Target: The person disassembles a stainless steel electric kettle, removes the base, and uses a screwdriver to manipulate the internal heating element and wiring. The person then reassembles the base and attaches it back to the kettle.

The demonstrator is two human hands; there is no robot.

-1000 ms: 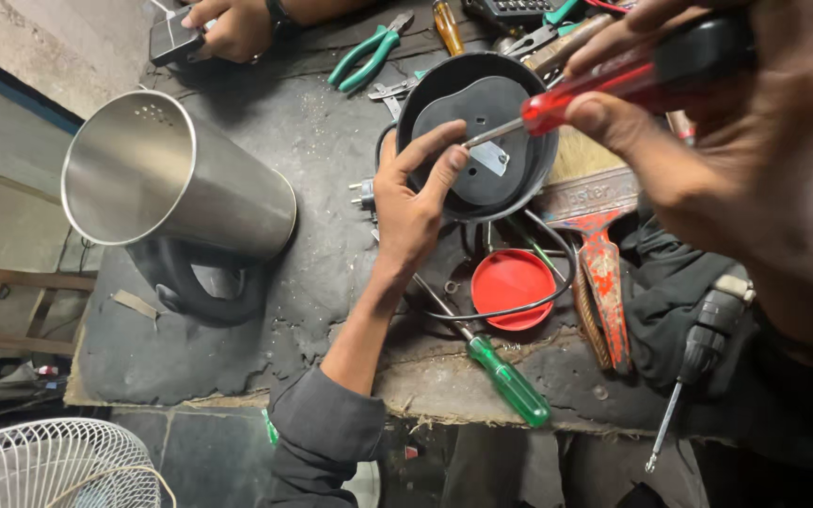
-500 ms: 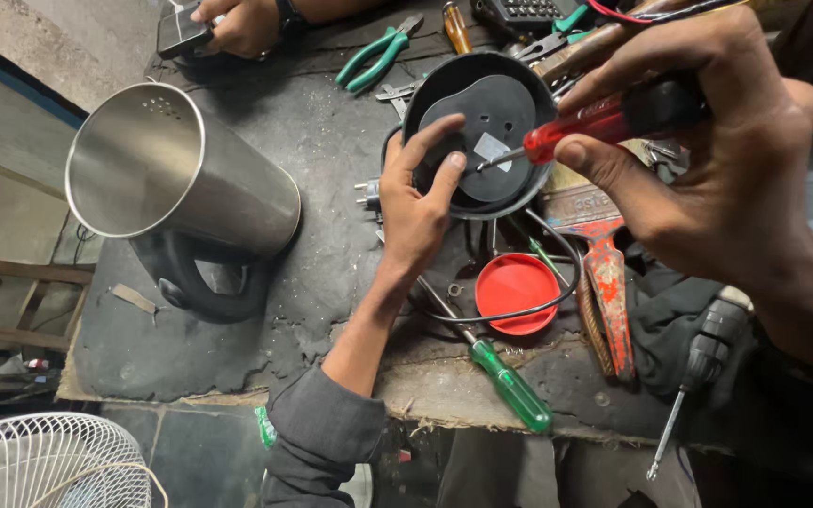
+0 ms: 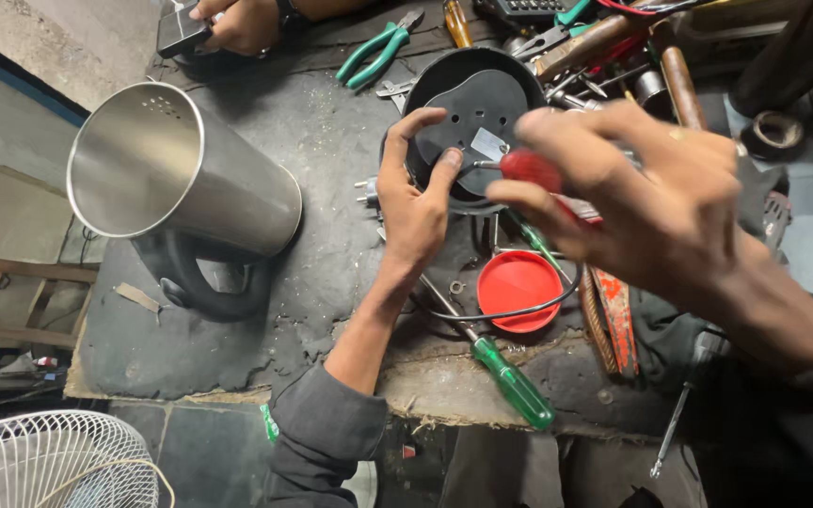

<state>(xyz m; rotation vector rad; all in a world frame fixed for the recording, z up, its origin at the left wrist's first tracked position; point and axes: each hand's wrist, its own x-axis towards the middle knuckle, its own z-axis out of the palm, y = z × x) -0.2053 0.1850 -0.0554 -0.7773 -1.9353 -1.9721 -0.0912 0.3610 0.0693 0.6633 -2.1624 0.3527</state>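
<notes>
Kettle base (image 3: pixel 482 122), black and round, sits at about one o'clock from the middle of the tabletop (image 3: pixel 331 160), underside up. The left hand (image 3: pixel 413 198) is spread open over its near-left edge, thumb and fingertips pressing on the rim to pin it flat, not closed round anything. The right hand (image 3: pixel 642 198) comes in from three o'clock, fingers wrapped tight on the red screwdriver (image 3: pixel 531 169), whose thin shaft reaches to a small pale plate (image 3: pixel 488 143) near the middle of the base. Whether the tip is seated in a screw I can't tell; the blur hides it.

Over at nine o'clock the steel kettle body (image 3: pixel 181 179) lies on its side, mouth open toward the camera, black handle beneath it, well apart from the base. So the two halves are already separated, and by my reading the screw work on the base is the step in hand. No loose screws show clearly, so how many are in or out I can't say.

At six o'clock from the base a red lid (image 3: pixel 519 290) lies flat with a dark wire curving round it, and a green screwdriver (image 3: pixel 510 381) rests untouched near the tabletop's front edge. Green pliers (image 3: pixel 378 52) lie at twelve o'clock, beside another person's hand (image 3: pixel 237 21) holding a small dark object.
</notes>
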